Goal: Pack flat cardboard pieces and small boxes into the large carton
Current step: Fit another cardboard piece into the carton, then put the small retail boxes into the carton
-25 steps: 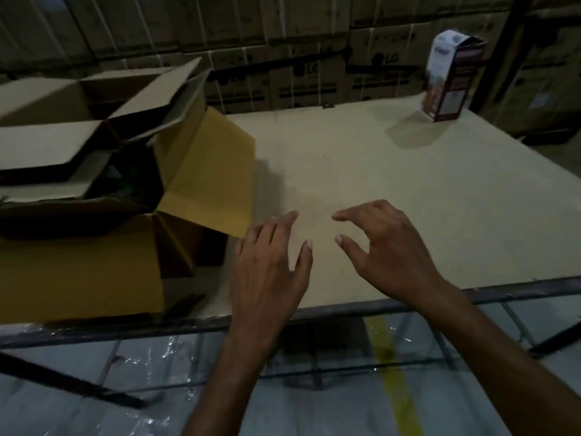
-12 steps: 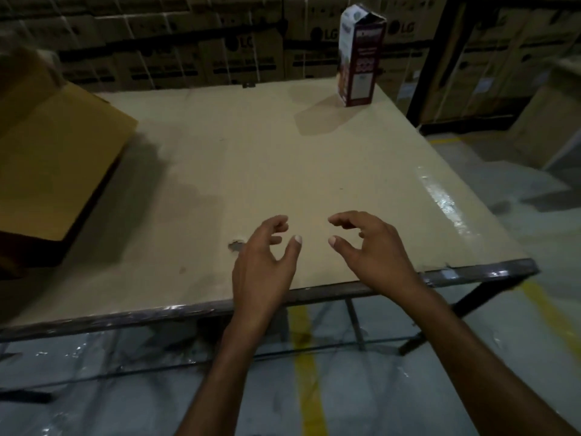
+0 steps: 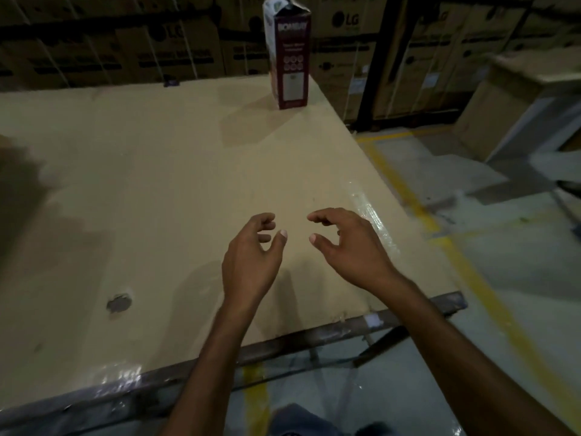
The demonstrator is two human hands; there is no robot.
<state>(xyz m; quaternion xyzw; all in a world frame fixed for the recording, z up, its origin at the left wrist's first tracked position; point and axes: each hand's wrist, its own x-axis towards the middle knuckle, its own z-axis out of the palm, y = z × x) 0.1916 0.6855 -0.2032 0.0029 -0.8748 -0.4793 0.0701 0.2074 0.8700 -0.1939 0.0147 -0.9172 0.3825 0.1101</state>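
A warehouse: stacked LG cartons (image 3: 345,42) behind a packing table (image 3: 157,190).

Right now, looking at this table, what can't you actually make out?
Large carton: outside the frame in the head view.
Tall maroon box: print below "BOMBAY" blurred, head view; its walls hide any contents.
Small dark item at the far edge of the table: too small and dim, head view.

Dim light, tan table (image 3: 157,184), yellow-lined grey floor (image 3: 509,278), seemingly stacked cartons (image 3: 440,58) behind.
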